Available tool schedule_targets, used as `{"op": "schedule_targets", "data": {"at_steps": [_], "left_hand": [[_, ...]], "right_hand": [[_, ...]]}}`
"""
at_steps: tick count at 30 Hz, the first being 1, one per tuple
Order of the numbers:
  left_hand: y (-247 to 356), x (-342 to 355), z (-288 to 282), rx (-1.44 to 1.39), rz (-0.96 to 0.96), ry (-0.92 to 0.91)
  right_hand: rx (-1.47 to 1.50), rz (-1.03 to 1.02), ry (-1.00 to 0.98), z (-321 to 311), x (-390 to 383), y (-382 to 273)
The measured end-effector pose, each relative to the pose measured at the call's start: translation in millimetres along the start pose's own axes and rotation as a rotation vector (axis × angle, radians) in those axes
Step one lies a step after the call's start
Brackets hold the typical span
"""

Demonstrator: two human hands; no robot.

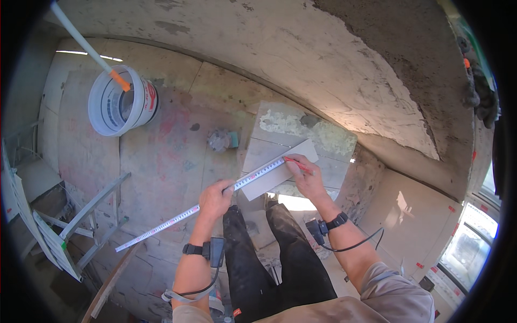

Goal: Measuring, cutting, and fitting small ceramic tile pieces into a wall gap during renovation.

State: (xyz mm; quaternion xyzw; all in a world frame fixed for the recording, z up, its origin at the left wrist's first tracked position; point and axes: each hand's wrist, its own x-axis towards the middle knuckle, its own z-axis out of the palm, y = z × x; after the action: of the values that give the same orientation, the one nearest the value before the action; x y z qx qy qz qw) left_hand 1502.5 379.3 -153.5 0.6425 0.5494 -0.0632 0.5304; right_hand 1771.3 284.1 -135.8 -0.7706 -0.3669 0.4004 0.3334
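Head view, contents as follows. Hands: two, well apart from each other. Left hand (216, 198), one, thumb and fingers pinched on the tape measure (261, 172). Right hand (304, 175), one, fingers closed around a red pencil (298, 164), at the right end of the tape. Tape measure: one, white strip, slanted from near left to far right, partly across the pale board, its long left stretch out past the left hand, above the floor (177, 156). Pale board (277, 177): one, rectangular, set at a slant on top of a low platform (261, 145), between the hands. Platform: one, seamed and stained. Wrist straps: two, dark, one per forearm, each with a box and a cable. Trousers (293, 253): one pair, black, two legs, nearest the body. Bucket (141, 107): one, white, upright, far left. Pole (86, 43): one, white with orange lower end, leaning inside the bucket. Plastic bag (219, 141): one, crumpled, on the floor left of the platform. Green block (233, 140): one, small, just right of the bag. Metal frame (97, 207): left side, number of pieces uncertain.
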Motion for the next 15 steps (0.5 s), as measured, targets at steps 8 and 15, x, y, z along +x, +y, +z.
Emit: {"op": "schedule_targets", "data": {"at_steps": [8,15], "left_hand": [[-4.4,2.5,2.8,-0.048,0.0,0.008],[-5.9,2.4,4.6,-0.062,0.027,0.023]], "right_hand": [[-0.044,-0.116,0.04,1.4,6.4,-0.9],[-0.063,-0.104,0.038,3.0,7.7,-2.1]]}}
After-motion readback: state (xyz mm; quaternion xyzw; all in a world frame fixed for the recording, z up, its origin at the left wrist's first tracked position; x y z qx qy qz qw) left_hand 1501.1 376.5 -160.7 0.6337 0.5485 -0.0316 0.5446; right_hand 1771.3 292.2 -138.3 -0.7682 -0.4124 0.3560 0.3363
